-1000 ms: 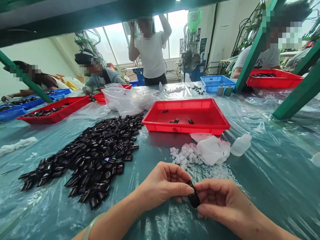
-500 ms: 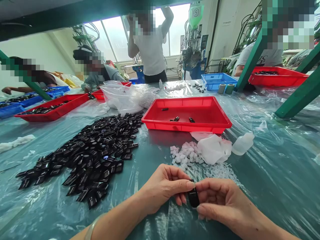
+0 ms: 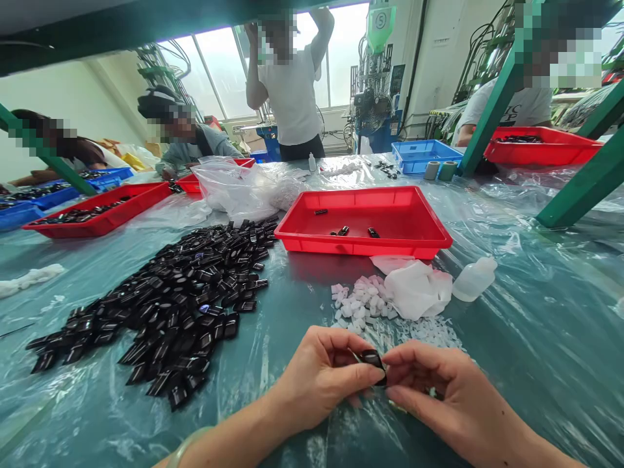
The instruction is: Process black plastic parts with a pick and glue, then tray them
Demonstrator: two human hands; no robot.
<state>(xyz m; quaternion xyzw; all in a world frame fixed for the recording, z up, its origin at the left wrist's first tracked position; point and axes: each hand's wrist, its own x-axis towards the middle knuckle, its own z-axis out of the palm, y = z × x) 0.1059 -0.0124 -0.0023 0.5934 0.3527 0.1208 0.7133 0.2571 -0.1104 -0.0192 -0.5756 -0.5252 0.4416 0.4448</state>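
Note:
Between thumb and fingers, my left hand (image 3: 324, 370) grips a small glossy black plastic part (image 3: 373, 359), holding it above the table. My right hand (image 3: 439, 383) has curled fingers, with its thumb and index fingertip at the part's right edge. Some of the part is hidden by the left thumb. Just beyond the hands lie a heap of small white pieces (image 3: 361, 300) and finer white bits (image 3: 431, 331). To the left spreads a large pile of similar black parts (image 3: 195, 292).
A red tray (image 3: 363, 247) holding a few black parts stands ahead. Right of a crumpled white cloth (image 3: 419, 289) is a translucent bottle (image 3: 475, 279). Plastic film covers the table. Green posts (image 3: 585, 179) rise at right. Several people are around the far side, near a blue tray (image 3: 426, 156).
The black part has turned in my fingers, from hanging lengthwise downward to tilted up and foreshortened. My right thumb has moved slightly upward. The view has shifted a little.

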